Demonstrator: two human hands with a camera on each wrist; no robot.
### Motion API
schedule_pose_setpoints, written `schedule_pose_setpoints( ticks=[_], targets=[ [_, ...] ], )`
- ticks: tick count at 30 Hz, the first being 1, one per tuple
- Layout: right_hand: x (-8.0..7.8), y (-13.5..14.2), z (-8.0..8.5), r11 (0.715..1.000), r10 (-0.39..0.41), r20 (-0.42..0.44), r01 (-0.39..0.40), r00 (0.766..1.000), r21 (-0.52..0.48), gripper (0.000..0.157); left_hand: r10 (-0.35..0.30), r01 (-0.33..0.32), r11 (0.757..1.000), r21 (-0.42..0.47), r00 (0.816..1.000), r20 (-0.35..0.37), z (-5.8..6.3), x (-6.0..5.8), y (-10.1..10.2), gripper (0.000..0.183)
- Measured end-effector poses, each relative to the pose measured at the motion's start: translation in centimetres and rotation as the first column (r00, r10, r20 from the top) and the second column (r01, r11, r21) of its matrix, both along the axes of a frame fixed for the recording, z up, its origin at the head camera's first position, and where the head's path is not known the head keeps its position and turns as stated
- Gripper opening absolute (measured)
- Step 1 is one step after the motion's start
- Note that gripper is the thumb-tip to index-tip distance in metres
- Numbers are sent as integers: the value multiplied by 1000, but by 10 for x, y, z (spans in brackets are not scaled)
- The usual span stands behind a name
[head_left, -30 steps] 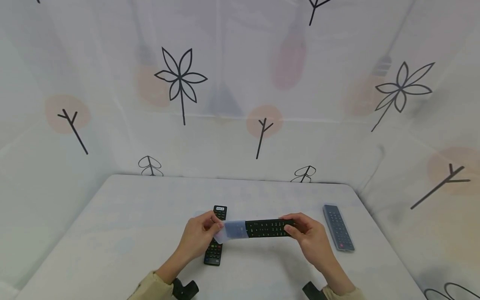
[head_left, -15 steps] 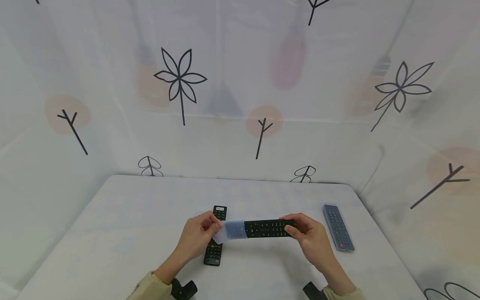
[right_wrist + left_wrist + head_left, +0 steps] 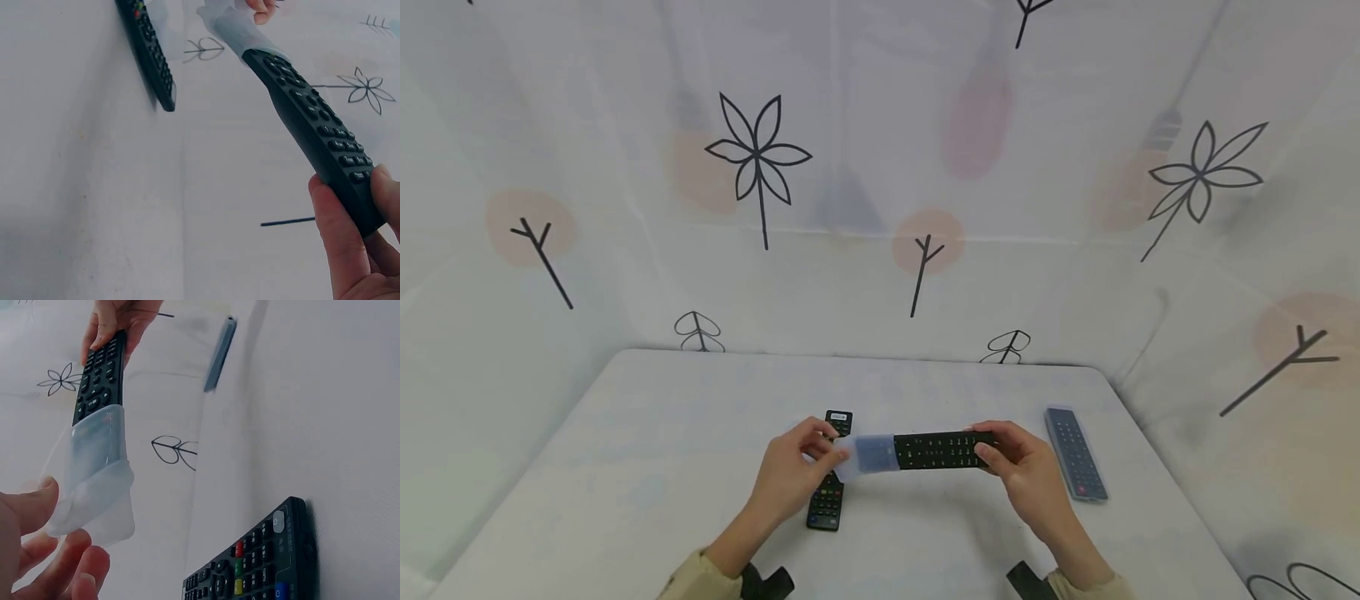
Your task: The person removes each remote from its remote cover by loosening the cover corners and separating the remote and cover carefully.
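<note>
My right hand grips one end of a black remote control, thumb over the button side, and holds it level above the table. A translucent bluish-white silicone cover wraps the remote's other end, its rim partway along the buttons. Past the remote, the cover's loose end looks folded and crumpled. My left hand holds that loose end between thumb and fingers; in the left wrist view the thumb lies at its edge. A second black remote lies on the table under my left hand, partly hidden by hand and cover.
A third remote, in a bluish translucent cover, lies on the right of the white table. Cloth walls printed with plant drawings stand behind the table and at both sides.
Both hands and the held remote have risen slightly and shifted a little to the right. My left fingers have moved over the cover's end. The remotes on the table stay put.
</note>
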State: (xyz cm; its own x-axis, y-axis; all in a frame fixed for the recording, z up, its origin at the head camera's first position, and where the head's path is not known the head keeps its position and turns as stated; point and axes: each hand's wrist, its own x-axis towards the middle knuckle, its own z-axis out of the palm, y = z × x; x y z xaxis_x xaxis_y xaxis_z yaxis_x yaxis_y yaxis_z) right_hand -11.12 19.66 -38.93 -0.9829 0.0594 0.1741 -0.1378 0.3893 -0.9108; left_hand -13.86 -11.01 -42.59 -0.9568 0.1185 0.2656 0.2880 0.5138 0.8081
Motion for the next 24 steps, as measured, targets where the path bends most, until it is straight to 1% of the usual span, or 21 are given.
schedule_pose_setpoints(
  ticks=[2,3,5,7,8,10,15,20,24],
  targets=[
    [0,-1,-1,1000,-7,-4,7,1000,-3,25,-1,-3,999,-53,997,-75,1,3,1,26],
    [0,-1,-1,1000,-8,-6,8,1000,-3,25,-2,-9,996,-93,994,-114,2,4,2,30],
    [0,-2,-1,1000,-9,-16,9,1000,-1,25,-12,-21,985,-171,982,-189,4,5,3,37],
    [0,-4,-2,1000,-9,-24,9,1000,-1,25,-26,-27,975,-221,973,-231,5,5,5,42],
    [0,-4,-2,1000,-10,-27,10,1000,0,25,-31,-26,972,-232,970,-240,5,5,5,42],
    [-1,-5,-3,1000,-11,-26,11,1000,-6,25,-37,-17,975,-222,971,-237,5,4,6,39],
    [-1,-5,-3,1000,-8,-3,8,1000,-14,24,-37,6,990,-142,976,-215,2,1,4,26],
    [0,-4,-3,1000,-2,-1,2,1000,-2,24,-80,60,994,-86,965,-250,5,2,-1,18],
    [1,-3,-3,1000,11,8,-11,1000,-4,25,-107,92,993,-70,960,-259,8,3,-5,17]
  ],
)
